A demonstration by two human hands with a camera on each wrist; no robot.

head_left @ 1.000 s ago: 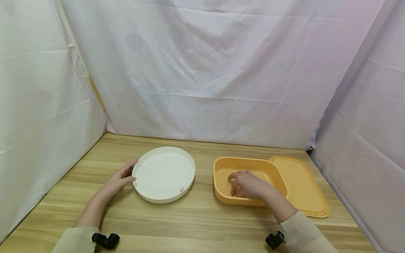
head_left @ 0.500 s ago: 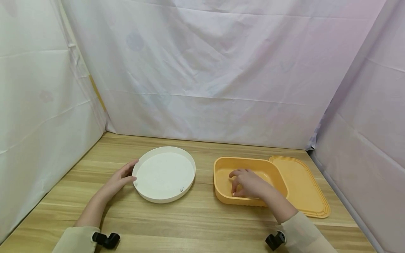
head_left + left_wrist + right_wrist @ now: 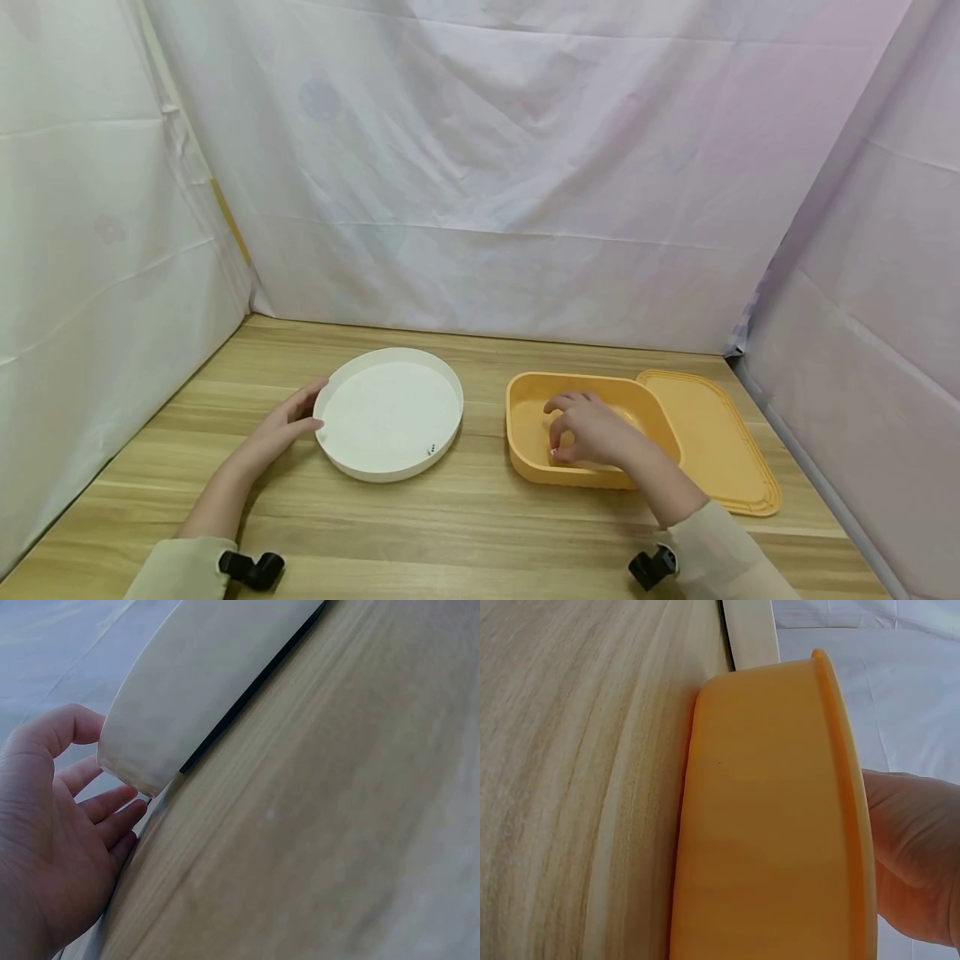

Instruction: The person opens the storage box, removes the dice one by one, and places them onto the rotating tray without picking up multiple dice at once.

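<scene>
One white round tray (image 3: 352, 467), one orange box (image 3: 525, 462), one orange lid (image 3: 712, 442).

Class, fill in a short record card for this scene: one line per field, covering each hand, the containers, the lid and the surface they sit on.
Left hand: open, fingers touching the outer left wall of the white round tray
Right hand: inside the orange box, fingers curled; whether it holds anything cannot be told
Tray contents: one small white die near the front rim
Orange lid: lying flat, right of the box, partly under it
Surface: wooden table
Surroundings: white cloth backdrop
</scene>
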